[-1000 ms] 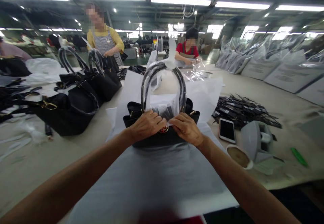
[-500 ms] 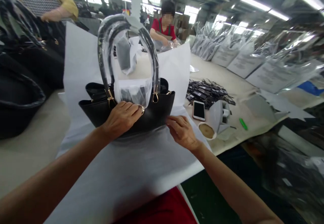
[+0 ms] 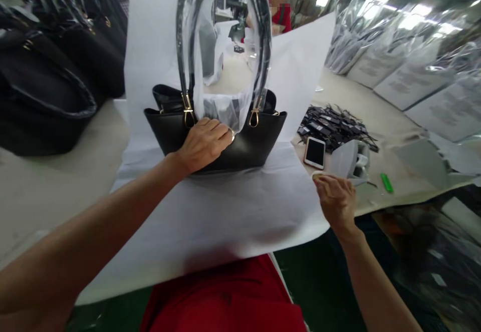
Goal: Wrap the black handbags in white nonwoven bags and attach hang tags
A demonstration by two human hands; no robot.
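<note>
A black handbag (image 3: pixel 248 144) stands upright on a big sheet of white paper (image 3: pixel 225 207), its two handles (image 3: pixel 265 36) wrapped in clear film. White wrapping (image 3: pixel 221 109) shows in its opening. My left hand (image 3: pixel 206 141) is closed over the middle of the bag's front rim; a ring is on one finger. To the right of the paper, my right hand (image 3: pixel 336 197) has its fingers drawn together over a small tan-and-white roll (image 3: pixel 318 174), perhaps tape. Most of that roll is hidden under the hand.
More black bags (image 3: pixel 41 91) stand at left. At right are a phone (image 3: pixel 314 152), a pile of black tags (image 3: pixel 334 126), a white holder (image 3: pixel 351 159), a green tool (image 3: pixel 386 183) and bags in clear plastic (image 3: pixel 413 81). A co-worker in red (image 3: pixel 283 16) is across the table.
My right hand has left the bag's lower right corner and moved right to the roll. My left hand stays on the bag's rim. The view has tilted down.
</note>
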